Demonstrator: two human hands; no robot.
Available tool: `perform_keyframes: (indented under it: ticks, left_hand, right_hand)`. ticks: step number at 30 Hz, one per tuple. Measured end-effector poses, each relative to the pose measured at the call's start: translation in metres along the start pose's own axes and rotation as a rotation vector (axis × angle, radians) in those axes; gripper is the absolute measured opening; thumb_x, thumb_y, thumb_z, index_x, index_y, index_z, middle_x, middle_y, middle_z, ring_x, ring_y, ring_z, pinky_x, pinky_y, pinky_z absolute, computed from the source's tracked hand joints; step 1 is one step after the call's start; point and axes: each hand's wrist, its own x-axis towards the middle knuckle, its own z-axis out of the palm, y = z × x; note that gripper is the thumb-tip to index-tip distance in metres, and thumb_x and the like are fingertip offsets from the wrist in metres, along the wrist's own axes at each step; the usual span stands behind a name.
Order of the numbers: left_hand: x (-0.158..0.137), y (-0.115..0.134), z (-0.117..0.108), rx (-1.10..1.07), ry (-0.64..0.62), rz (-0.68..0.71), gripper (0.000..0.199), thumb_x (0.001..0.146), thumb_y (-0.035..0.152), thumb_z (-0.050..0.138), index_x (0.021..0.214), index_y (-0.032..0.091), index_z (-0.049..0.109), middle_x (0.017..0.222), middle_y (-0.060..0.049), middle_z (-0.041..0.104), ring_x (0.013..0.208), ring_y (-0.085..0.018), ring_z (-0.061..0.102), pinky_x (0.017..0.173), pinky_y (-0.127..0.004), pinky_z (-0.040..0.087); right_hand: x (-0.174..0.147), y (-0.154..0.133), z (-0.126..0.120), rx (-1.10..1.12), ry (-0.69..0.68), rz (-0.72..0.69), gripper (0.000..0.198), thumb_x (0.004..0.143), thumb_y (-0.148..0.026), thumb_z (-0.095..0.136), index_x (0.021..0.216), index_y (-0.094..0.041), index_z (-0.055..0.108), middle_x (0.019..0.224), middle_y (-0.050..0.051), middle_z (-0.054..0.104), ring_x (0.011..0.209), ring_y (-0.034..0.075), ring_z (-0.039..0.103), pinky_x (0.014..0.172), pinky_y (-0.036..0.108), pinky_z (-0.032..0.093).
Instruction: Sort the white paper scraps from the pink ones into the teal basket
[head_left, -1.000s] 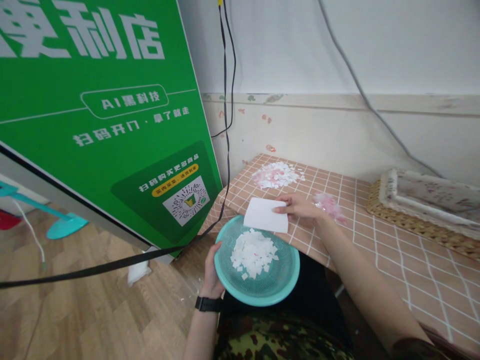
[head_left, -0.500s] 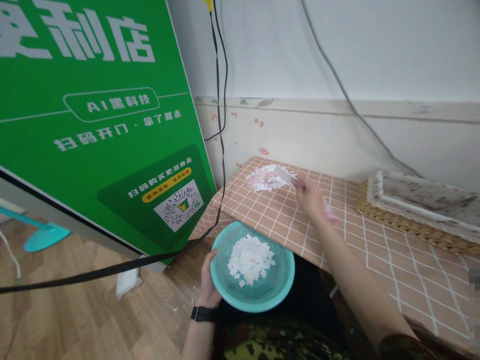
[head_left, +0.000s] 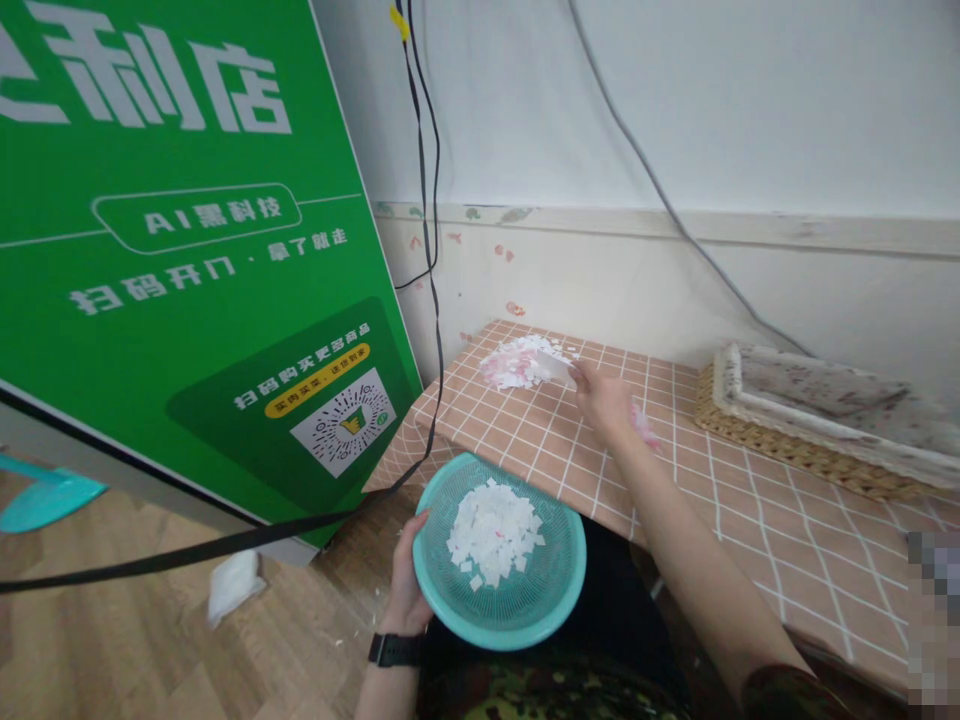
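My left hand [head_left: 409,580] grips the left rim of a teal plastic colander [head_left: 499,632], held below the table's edge. Inside the colander lies a heap of small white paper squares [head_left: 495,530]. My right hand [head_left: 602,398] reaches over the table and pinches a flat, pale card-like piece [head_left: 555,366]; I cannot tell its exact kind. Its far end touches or hovers just above a pile of white and pink paper scraps [head_left: 517,362] on the tabletop. A smaller bunch of pink scraps [head_left: 643,427] lies partly hidden behind my right forearm.
The table [head_left: 742,510] has a brown checked cloth. A wicker basket [head_left: 810,455] with a floral lining stands at its right. A green cabinet [head_left: 225,270] rises at the left, with a black strap [head_left: 300,528] hanging across. A white packet [head_left: 235,585] lies on the floor.
The view has swung slightly right. The pale piece in my right hand has tilted down onto or close over the scrap pile. My left hand keeps hold of the colander.
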Motion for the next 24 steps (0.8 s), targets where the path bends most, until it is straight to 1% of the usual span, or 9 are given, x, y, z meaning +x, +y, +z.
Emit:
perform_keyframes:
  ticks: [2, 4, 6, 11, 13, 17, 20, 24]
  left_hand:
    - [-0.001, 0.000, 0.000, 0.002, -0.004, -0.008, 0.022, 0.075, 0.028, 0.062, 0.087, 0.010, 0.066, 0.076, -0.009, 0.073, 0.080, -0.026, 0.068, 0.079, -0.039, 0.051]
    - [-0.002, 0.000, 0.000, -0.003, -0.014, -0.025, 0.023, 0.075, 0.029, 0.062, 0.087, 0.010, 0.066, 0.077, -0.009, 0.073, 0.081, -0.026, 0.068, 0.079, -0.039, 0.051]
    - [-0.003, 0.000, 0.000, -0.002, -0.017, -0.032, 0.023, 0.075, 0.029, 0.062, 0.087, 0.011, 0.067, 0.077, -0.009, 0.073, 0.082, -0.026, 0.068, 0.079, -0.039, 0.051]
    - [-0.003, 0.000, 0.001, 0.009, -0.006, -0.016, 0.022, 0.075, 0.027, 0.062, 0.087, 0.010, 0.067, 0.078, -0.009, 0.074, 0.082, -0.026, 0.068, 0.080, -0.039, 0.051]
    - [-0.002, 0.000, 0.001, 0.013, 0.001, -0.016, 0.022, 0.075, 0.027, 0.062, 0.087, 0.010, 0.067, 0.078, -0.010, 0.074, 0.082, -0.027, 0.068, 0.080, -0.039, 0.051]
    - [0.000, 0.000, 0.000, 0.009, 0.000, -0.035, 0.023, 0.075, 0.028, 0.062, 0.087, 0.010, 0.068, 0.078, -0.010, 0.074, 0.082, -0.027, 0.068, 0.080, -0.040, 0.051]
    - [0.000, 0.000, -0.001, 0.009, -0.001, -0.029, 0.023, 0.075, 0.028, 0.062, 0.087, 0.010, 0.068, 0.078, -0.010, 0.074, 0.081, -0.026, 0.068, 0.080, -0.039, 0.051]
    - [0.000, 0.000, -0.001, 0.010, 0.007, -0.016, 0.020, 0.075, 0.026, 0.062, 0.084, 0.010, 0.068, 0.076, -0.009, 0.074, 0.080, -0.025, 0.068, 0.080, -0.037, 0.052]
  right_hand:
    - [0.000, -0.001, -0.001, 0.001, -0.009, -0.026, 0.038, 0.092, -0.039, 0.033, 0.118, -0.028, 0.058, 0.078, 0.008, 0.070, 0.069, 0.023, 0.062, 0.062, 0.030, 0.036]
    - [0.001, -0.001, -0.002, 0.024, -0.032, -0.083, 0.036, 0.092, -0.037, 0.034, 0.116, -0.028, 0.059, 0.085, 0.008, 0.070, 0.073, 0.023, 0.063, 0.063, 0.029, 0.037]
    - [0.002, -0.001, -0.003, 0.026, -0.049, -0.095, 0.035, 0.091, -0.035, 0.036, 0.114, -0.027, 0.060, 0.087, 0.008, 0.070, 0.075, 0.023, 0.063, 0.064, 0.029, 0.038]
    - [0.006, 0.005, -0.009, 0.012, 0.003, 0.006, 0.038, 0.090, -0.035, 0.035, 0.117, -0.025, 0.059, 0.078, 0.009, 0.070, 0.072, 0.025, 0.064, 0.064, 0.031, 0.040]
    - [0.006, 0.006, -0.010, 0.024, 0.003, 0.012, 0.038, 0.090, -0.036, 0.035, 0.117, -0.025, 0.060, 0.079, 0.009, 0.070, 0.073, 0.025, 0.064, 0.065, 0.032, 0.040]
    - [0.007, 0.006, -0.012, 0.064, -0.043, 0.022, 0.037, 0.088, -0.035, 0.039, 0.114, -0.023, 0.062, 0.085, 0.011, 0.070, 0.078, 0.027, 0.064, 0.067, 0.034, 0.042]
    - [0.008, 0.006, -0.015, 0.107, -0.004, 0.057, 0.037, 0.086, -0.033, 0.040, 0.113, -0.022, 0.063, 0.089, 0.012, 0.070, 0.082, 0.028, 0.064, 0.069, 0.034, 0.043]
    - [0.009, 0.008, -0.016, 0.163, 0.042, 0.104, 0.037, 0.084, -0.034, 0.043, 0.110, -0.020, 0.065, 0.090, 0.012, 0.070, 0.083, 0.028, 0.063, 0.073, 0.037, 0.044]
